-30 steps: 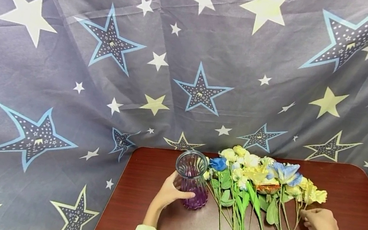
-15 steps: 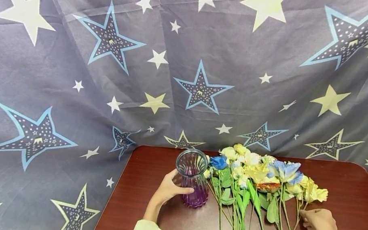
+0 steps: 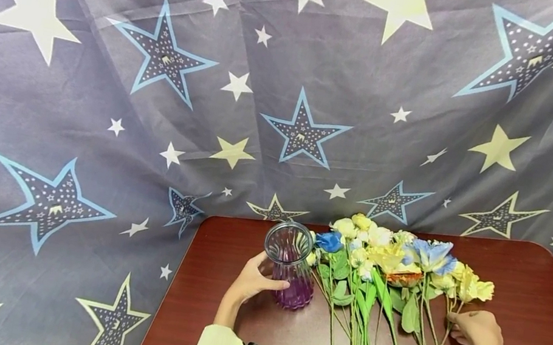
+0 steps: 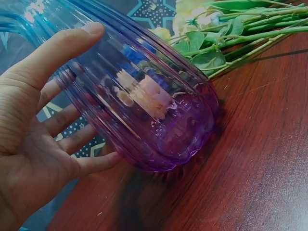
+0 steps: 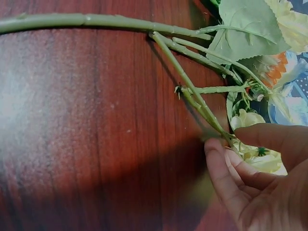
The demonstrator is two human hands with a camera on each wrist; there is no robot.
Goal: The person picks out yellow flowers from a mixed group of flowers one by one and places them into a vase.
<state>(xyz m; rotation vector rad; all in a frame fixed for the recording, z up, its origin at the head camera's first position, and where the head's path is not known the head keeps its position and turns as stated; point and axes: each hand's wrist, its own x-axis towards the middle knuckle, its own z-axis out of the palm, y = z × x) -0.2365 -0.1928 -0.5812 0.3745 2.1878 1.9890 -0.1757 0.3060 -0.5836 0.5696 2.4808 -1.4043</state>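
Note:
A ribbed glass vase [image 3: 296,290], bluish at the rim and purple at the base, stands on the table left of the flowers. My left hand [image 3: 250,284] holds it from the left; in the left wrist view the thumb [image 4: 67,48] lies across the near side of the glass and the fingers reach behind. At the right end of the flowers, my right hand [image 3: 480,333] pinches a thin green stem [image 5: 197,98] just below a yellow flower [image 3: 474,287]. The right wrist view shows thumb and fingertips meeting at that stem, which branches off a thicker one.
Several artificial flowers, among them a blue rose [image 3: 329,241], a large blue bloom [image 3: 434,257] and an orange one [image 3: 403,279], lie with stems toward me. Behind the reddish-brown table [image 3: 546,343] hangs a grey star-patterned cloth [image 3: 193,139].
My right hand has shifted very slightly left, still at the stem. The left hand stays around the vase, and the whole head view has drifted a little.

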